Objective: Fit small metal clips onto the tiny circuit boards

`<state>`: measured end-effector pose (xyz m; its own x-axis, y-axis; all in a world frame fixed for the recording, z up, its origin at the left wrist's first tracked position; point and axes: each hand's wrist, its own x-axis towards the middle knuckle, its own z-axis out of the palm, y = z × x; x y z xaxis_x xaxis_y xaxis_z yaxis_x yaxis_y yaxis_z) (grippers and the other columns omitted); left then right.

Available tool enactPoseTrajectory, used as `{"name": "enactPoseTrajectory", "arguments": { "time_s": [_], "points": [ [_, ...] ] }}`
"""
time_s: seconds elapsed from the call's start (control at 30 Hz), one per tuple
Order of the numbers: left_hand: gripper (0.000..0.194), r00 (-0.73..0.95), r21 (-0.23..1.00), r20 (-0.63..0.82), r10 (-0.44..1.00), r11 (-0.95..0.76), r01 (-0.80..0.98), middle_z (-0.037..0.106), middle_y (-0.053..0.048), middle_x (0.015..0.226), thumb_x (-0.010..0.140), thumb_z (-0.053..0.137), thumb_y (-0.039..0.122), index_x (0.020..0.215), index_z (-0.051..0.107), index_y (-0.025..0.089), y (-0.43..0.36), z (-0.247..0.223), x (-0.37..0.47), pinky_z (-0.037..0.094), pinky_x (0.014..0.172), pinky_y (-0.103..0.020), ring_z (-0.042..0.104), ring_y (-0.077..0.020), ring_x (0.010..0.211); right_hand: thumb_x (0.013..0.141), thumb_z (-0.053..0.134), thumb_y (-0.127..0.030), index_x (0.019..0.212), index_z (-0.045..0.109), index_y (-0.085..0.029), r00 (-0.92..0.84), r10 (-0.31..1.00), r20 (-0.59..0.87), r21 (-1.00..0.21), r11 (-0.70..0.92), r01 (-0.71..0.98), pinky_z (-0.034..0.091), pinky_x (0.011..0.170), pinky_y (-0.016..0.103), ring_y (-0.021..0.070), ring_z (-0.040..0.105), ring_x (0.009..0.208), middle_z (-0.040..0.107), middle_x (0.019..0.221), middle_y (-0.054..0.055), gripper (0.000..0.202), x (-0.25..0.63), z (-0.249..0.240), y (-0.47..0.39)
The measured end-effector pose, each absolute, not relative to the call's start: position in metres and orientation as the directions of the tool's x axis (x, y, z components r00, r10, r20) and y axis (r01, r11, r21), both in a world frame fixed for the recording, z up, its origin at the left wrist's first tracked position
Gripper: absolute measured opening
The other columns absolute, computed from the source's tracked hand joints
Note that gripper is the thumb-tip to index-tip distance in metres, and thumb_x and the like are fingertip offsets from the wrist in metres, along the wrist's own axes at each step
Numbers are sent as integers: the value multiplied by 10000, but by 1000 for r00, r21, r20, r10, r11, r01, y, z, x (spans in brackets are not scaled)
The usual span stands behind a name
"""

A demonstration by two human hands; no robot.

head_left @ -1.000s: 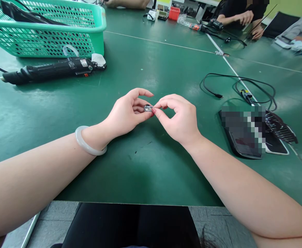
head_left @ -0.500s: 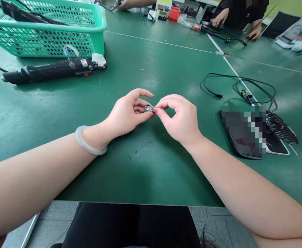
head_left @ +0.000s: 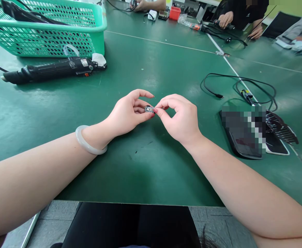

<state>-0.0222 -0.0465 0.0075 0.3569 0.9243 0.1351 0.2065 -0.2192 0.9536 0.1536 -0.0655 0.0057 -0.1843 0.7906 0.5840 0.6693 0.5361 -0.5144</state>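
Between my two hands, above the green table (head_left: 130,165), is a small black-and-silver part (head_left: 149,109), too small to name more exactly. My left hand (head_left: 130,112) grips it from the left between the thumb and the lower fingers, with the index finger raised over it. A pale bangle (head_left: 90,143) circles my left wrist. My right hand (head_left: 180,117) pinches the part's right end between thumb and index fingertips, which hide that end.
A green plastic basket (head_left: 63,38) stands at the back left, a black electric screwdriver (head_left: 55,70) lying before it. To the right lie a coiled black cable (head_left: 257,81), phones (head_left: 244,141) and a dark hair clip (head_left: 281,127). Other people's hands (head_left: 225,19) work across the table.
My hands and the small part hold almost the same position. Across the table, the co-workers' hands have shifted to the right.
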Motion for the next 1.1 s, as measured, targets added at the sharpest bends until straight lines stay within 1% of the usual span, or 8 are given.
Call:
{"name": "enactPoseTrajectory", "arguments": {
  "time_s": [0.5,0.7,0.8,0.9,1.0,1.1],
  "points": [
    [451,357,950,139,924,-226,215,703,-25,886,717,737,235,1126,553,186,-46,8,-22,543,762,-272,694,-139,803,829,612,-193,730,651,-215,-184,784,593,-511,543,667,472,769,355,184,634,828,693,832,15,108,153,6,-66],
    [460,351,959,129,928,-207,194,705,-25,890,712,745,237,1130,556,192,-45,7,-22,542,754,-274,699,-147,815,866,572,-223,766,679,-217,-160,781,604,-540,548,639,494,784,355,182,631,826,699,864,28,147,155,6,-65],
    [471,343,968,118,932,-185,169,712,-31,898,713,751,248,1137,553,191,-44,6,-23,539,749,-272,702,-153,828,838,630,-256,853,712,-217,-144,818,557,-607,519,601,507,756,342,156,618,761,706,943,29,92,157,4,-62],
    [486,334,975,103,937,-161,153,721,-41,910,716,756,257,1148,544,190,-44,6,-23,535,733,-268,705,-159,830,786,705,-281,926,735,-220,-170,865,472,-689,482,542,514,750,333,139,615,742,712,1003,30,156,158,2,-58],
    [497,339,978,81,937,-139,153,729,-48,920,711,762,247,1152,540,191,-44,7,-24,536,725,-267,708,-161,816,764,727,-276,952,749,-238,-194,907,375,-757,420,500,517,766,333,142,625,768,730,982,21,194,160,1,-56],
    [516,357,981,51,933,-114,158,736,-56,926,703,771,242,1161,537,194,-46,9,-23,541,724,-277,706,-155,774,751,734,-288,934,761,-250,-190,940,283,-821,340,458,524,750,331,146,636,759,749,930,14,189,162,0,-54]
  ]
}}
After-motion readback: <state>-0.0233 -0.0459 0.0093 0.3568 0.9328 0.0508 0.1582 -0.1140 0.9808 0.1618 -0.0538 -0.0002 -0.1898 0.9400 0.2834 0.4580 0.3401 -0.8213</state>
